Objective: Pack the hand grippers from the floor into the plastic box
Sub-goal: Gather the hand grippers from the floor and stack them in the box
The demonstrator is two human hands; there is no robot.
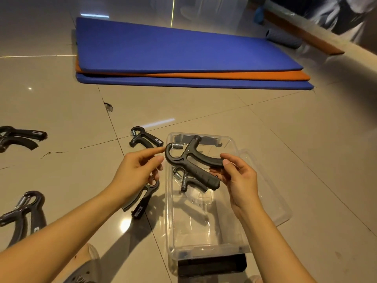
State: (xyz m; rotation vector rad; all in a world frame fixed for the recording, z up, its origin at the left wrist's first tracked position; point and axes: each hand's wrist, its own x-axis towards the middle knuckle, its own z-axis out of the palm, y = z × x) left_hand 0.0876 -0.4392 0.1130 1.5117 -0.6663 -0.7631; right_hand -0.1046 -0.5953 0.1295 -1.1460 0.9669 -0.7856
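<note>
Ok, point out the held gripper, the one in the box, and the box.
held gripper [186, 159], head view, middle body.
gripper in the box [184, 181], head view, central stem.
plastic box [210, 248], head view, near rim.

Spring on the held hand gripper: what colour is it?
Silver metal spring, on a black hand gripper; head view.
</note>
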